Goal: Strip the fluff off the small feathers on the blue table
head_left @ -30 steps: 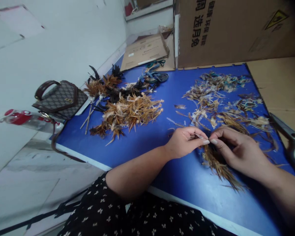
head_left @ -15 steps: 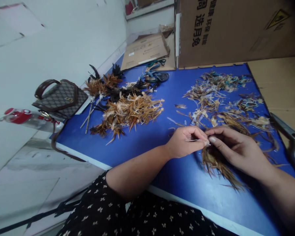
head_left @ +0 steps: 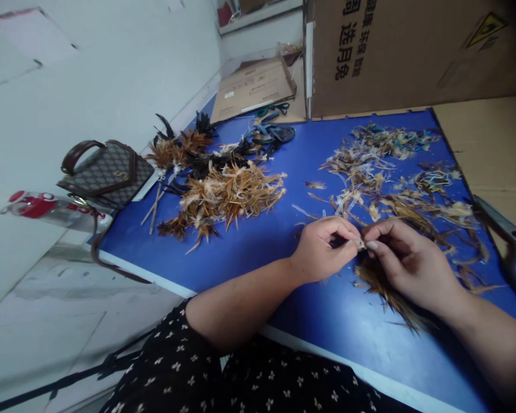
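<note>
My left hand (head_left: 327, 248) pinches the pale tip of a feather bundle between thumb and forefinger. Close against it, my right hand (head_left: 413, 261) is closed on the same bundle with thumb and fingertips. The brown feather bundle (head_left: 380, 287) hangs down below the fingers, its dark ends pointing to the lower right over the blue table (head_left: 258, 258). What exactly lies between the fingertips is small and partly hidden. Beyond my hands are loose feather scraps (head_left: 361, 183). Left of them lies a pile of golden-brown feathers (head_left: 232, 195).
Scissors (head_left: 511, 241) lie at the right edge. Black and brown feather bunches (head_left: 183, 143) sit at the back left, near a patterned handbag (head_left: 112, 172) and a plastic bottle (head_left: 47, 206). Cardboard (head_left: 258, 89) and a large carton (head_left: 404, 57) stand behind.
The pale strand that stuck out across my left fingers no longer shows there. Both hands stay at nearly the same spot, with the fingers shifted slightly.
</note>
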